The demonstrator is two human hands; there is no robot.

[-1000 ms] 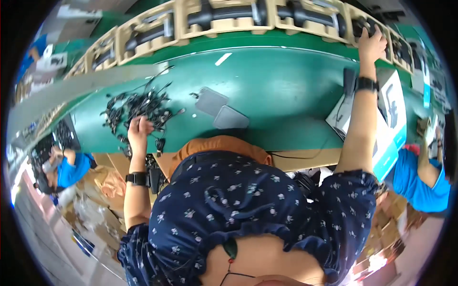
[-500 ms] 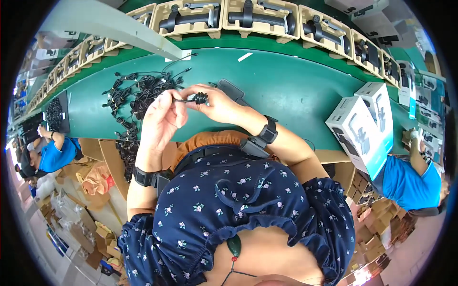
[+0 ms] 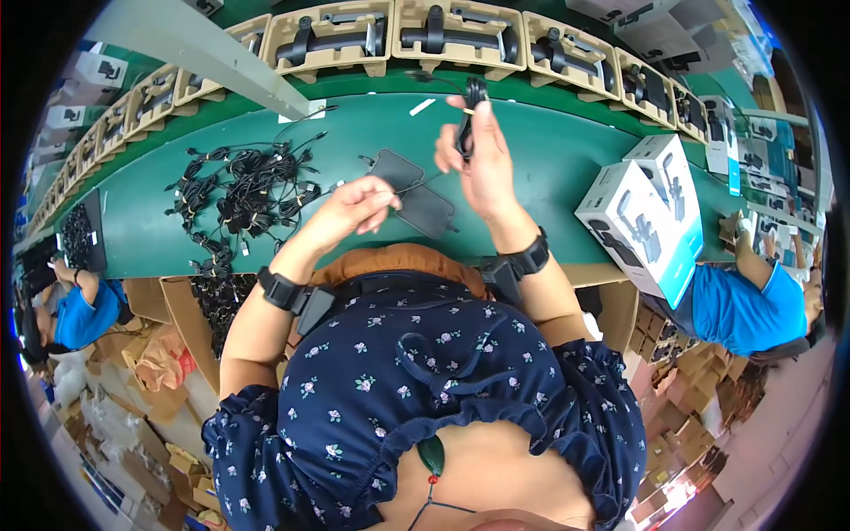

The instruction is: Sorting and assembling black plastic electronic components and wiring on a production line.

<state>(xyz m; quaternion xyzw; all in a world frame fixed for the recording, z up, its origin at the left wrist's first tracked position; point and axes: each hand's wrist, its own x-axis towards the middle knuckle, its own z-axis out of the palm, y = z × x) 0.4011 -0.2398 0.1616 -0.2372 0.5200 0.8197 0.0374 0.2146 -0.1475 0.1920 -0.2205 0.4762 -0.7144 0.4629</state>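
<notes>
Cable, black and coiled into a small bundle (image 3: 474,111), sits pinched in the right hand (image 3: 478,164), raised above the green table (image 3: 549,159). One thin strand runs from it down to the left hand (image 3: 354,208), whose fingers close loosely around it. Two dark flat pouches (image 3: 416,190) lie on the table beneath the hands. Tan moulded trays (image 3: 460,35) along the far edge each cradle a black device. White and blue boxes (image 3: 642,217) stand at the right, and loose black cables (image 3: 243,190) pile at the left.

A long green workbench (image 3: 567,159) stands above stacked cardboard boxes (image 3: 682,389).
</notes>
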